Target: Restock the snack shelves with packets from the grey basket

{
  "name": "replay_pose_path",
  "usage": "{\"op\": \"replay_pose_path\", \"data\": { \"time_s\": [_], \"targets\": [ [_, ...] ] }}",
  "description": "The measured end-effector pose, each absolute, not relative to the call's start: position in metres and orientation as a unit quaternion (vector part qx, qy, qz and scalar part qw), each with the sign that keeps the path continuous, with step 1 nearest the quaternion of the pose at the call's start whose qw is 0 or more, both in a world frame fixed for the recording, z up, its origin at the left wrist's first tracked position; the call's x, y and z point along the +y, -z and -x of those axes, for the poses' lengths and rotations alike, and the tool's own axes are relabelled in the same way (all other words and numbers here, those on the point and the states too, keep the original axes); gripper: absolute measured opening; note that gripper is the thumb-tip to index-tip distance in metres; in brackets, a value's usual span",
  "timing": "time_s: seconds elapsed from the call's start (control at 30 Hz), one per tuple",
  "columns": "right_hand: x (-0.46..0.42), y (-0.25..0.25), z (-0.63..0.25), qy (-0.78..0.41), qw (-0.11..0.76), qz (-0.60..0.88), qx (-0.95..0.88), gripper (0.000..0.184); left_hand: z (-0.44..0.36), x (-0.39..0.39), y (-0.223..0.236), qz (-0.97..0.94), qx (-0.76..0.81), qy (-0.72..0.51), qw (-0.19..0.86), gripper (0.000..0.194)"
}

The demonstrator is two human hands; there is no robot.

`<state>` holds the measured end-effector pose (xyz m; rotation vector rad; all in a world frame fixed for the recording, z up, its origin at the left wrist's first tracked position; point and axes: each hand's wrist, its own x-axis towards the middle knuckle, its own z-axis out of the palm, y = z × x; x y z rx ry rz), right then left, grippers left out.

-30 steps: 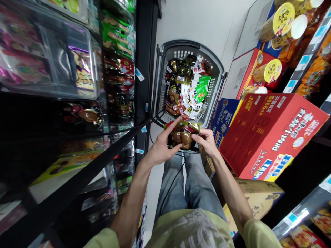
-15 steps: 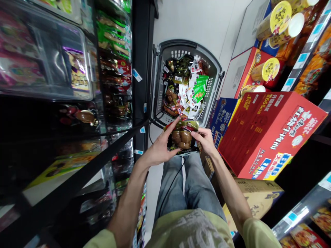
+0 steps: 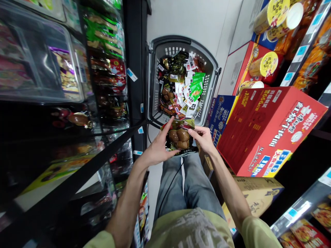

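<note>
Between my two hands is a shiny vacuum pack of brown eggs [image 3: 181, 138], with a dark wrapper and a greenish top edge. My left hand [image 3: 158, 146] grips its left side, index finger stretched up along the edge and thumb under the lower part. My right hand [image 3: 203, 138] pinches the right side, thumb lying on the front. Just beyond the pack stands a grey shopping basket [image 3: 215, 86] on the floor. Inside it lie several snack packets, among them green-and-white sachets [image 3: 196, 88] and dark packs [image 3: 178, 67].
Black shelving [image 3: 136, 62] with hanging snack packs runs along the left, a dark strap crossing before it. On the right are a large red carton [image 3: 261, 134], a blue box [image 3: 221, 115], a brown carton [image 3: 258, 194] and cup noodles [image 3: 263, 65].
The view has shifted slightly, so the basket and left shelf sit further left. Both hands still hold the egg pack, which has turned a little and shows the eggs more plainly.
</note>
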<state>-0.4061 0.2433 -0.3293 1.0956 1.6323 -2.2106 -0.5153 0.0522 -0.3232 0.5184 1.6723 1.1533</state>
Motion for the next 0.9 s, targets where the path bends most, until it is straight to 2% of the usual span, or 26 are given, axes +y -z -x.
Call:
{"op": "replay_pose_path", "data": {
  "time_s": [0.13,0.27,0.43,0.7,0.9],
  "targets": [
    [0.241,0.334,0.406,0.738,0.075,-0.393,0.543,0.053,0.515,0.053,0.327,-0.217,0.700,-0.474,0.488,0.116],
    [0.237,0.344,0.406,0.750,0.058,-0.442,0.488,0.045,0.515,0.056,0.327,-0.216,0.727,-0.451,0.470,0.107],
    [0.234,0.355,0.408,0.767,0.040,-0.489,0.414,0.053,0.516,0.060,0.330,-0.212,0.735,-0.456,0.456,0.101],
    [0.231,0.368,0.406,0.751,0.045,-0.592,0.288,0.051,0.519,0.062,0.337,-0.185,0.726,-0.481,0.456,0.107],
    [0.233,0.381,0.407,0.751,0.047,-0.617,0.232,0.044,0.527,0.069,0.343,-0.199,0.710,-0.495,0.460,0.106]
  ]
}}
